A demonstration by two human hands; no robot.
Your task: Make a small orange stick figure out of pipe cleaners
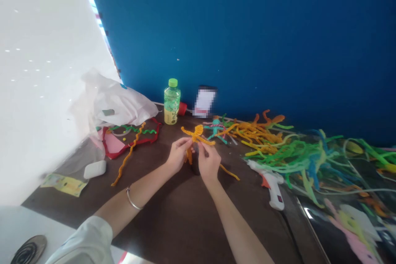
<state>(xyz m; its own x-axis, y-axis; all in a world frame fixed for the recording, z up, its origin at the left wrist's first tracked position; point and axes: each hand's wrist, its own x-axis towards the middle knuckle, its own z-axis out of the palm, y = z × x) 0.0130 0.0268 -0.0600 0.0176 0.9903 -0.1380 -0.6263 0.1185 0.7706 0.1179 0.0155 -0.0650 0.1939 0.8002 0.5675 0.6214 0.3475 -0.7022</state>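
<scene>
Between my two hands is an orange pipe-cleaner figure [197, 133] with a round coiled head, two arms spread sideways and legs hanging below. My left hand [180, 154] pinches its body from the left. The fingers of my right hand [208, 161] close on its right side, just under one arm. An orange pipe cleaner end [229, 172] shows beyond my right wrist; whether it joins the figure I cannot tell. Behind the figure, to the right, lies a small teal and pink pipe-cleaner figure [215, 127].
A green-capped drink bottle [172, 105] and a propped phone [204, 102] stand by the blue wall. Piled pipe cleaners [284, 152] and a white glue gun [272, 185] with a black cord are at right. At left are a plastic bag [123, 101], wavy orange stem [128, 156] and white case [95, 169].
</scene>
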